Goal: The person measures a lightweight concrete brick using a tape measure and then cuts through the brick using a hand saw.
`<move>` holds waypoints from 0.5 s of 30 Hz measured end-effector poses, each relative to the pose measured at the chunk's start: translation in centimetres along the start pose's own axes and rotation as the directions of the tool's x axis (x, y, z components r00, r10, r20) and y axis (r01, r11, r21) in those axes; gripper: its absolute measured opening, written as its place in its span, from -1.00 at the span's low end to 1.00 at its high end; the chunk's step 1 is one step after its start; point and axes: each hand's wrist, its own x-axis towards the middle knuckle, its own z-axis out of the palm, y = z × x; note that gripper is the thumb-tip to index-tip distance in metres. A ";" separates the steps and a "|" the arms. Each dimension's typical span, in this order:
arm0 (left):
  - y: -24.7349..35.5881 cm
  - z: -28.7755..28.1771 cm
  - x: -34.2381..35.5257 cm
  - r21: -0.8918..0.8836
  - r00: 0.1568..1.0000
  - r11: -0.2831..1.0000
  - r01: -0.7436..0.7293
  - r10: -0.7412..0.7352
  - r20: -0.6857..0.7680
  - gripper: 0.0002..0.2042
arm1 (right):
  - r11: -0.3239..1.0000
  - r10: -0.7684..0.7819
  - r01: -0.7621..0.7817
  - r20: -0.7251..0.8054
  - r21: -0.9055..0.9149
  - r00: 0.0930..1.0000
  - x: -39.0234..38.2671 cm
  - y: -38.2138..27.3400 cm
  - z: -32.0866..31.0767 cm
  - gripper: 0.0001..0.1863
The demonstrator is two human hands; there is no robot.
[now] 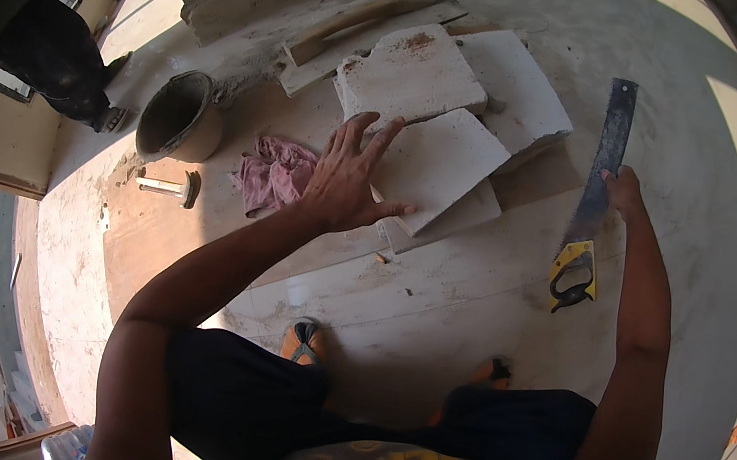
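My right hand is closed on the edge of a hand saw, gripping it by the grey blade. The saw's yellow and black handle points back toward me. Spread wide, my left hand is at the left edge of a white slab-like block; I cannot tell whether it touches it. That block lies tilted over other pale pieces. Behind it are a larger rough-edged white block with a brown stain and another white block.
A crumpled pink cloth lies left of my left hand. Beyond it stand a dark bucket and a hammer-like tool with a pale handle. Wooden strips lie behind the blocks. Another person stands at the far left.
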 end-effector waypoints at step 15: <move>-1.7 5.0 -5.7 -0.630 0.731 0.401 0.665 -0.522 0.439 0.08 | 0.976 0.071 -0.056 0.066 -0.209 0.995 -2.4 0.2 8.0 -0.49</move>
